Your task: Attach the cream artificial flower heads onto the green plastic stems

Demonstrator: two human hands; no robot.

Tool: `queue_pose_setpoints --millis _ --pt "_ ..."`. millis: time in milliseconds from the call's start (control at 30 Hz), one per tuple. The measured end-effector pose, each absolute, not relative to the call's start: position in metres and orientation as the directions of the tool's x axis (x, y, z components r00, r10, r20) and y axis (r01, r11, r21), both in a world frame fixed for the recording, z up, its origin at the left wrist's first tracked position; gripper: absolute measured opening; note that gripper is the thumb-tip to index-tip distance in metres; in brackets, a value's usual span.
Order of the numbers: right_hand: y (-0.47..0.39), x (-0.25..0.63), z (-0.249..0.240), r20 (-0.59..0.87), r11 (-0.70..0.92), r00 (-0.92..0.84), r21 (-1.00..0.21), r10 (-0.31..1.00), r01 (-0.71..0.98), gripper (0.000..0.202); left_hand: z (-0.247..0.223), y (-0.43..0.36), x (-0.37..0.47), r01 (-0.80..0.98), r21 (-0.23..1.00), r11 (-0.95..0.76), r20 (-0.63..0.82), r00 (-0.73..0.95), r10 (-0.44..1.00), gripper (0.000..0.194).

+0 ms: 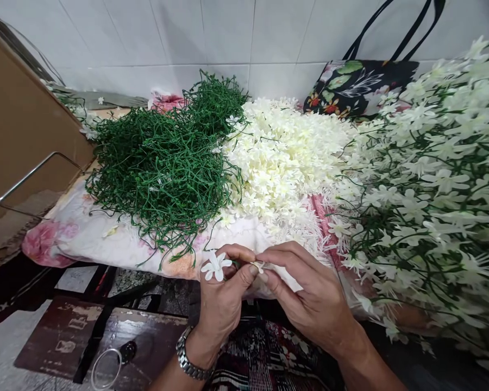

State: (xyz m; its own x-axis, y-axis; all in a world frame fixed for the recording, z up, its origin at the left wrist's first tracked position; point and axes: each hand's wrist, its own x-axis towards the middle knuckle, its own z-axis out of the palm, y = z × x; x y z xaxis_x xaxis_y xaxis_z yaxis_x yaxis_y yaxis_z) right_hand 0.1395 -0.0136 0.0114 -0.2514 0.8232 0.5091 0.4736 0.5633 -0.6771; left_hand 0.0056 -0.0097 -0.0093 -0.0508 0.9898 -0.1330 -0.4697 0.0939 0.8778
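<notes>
White flowers (285, 157) lie on floral cloth (75, 225); tiled wall (224, 32) behind.

The bare left hand (224, 296) and bare right hand (315, 296) meet at the near edge of the pale, floral cloth-covered surface (85, 233), fingertips close together. The left index finger curls toward its raised thumb in a pinch; the right thumb and index finger pinch opposite. Both forearms angle inward from the person's side, the right bare.
</notes>
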Motion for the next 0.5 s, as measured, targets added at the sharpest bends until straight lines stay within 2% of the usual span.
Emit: queue_pose_setpoints --millis 300,400,500 --pt "-0.013 0.146 0.006 0.491 0.480 -0.122 -0.718 0.862 0.505 0.009 -0.003 -0.008 -0.006 -0.438 0.881 0.182 -0.143 0.121 0.982 0.027" --pt "-0.012 0.149 0.010 0.471 0.462 -0.117 -0.731 0.874 0.502 0.009 -0.007 -0.008 -0.010 -0.312 0.942 0.120 -0.101 0.079 0.992 0.026" --pt "-0.013 0.151 0.016 0.475 0.484 -0.152 -0.729 0.867 0.484 0.010 -0.008 -0.009 -0.013 -0.108 0.994 0.028 -0.022 0.062 0.998 0.025"
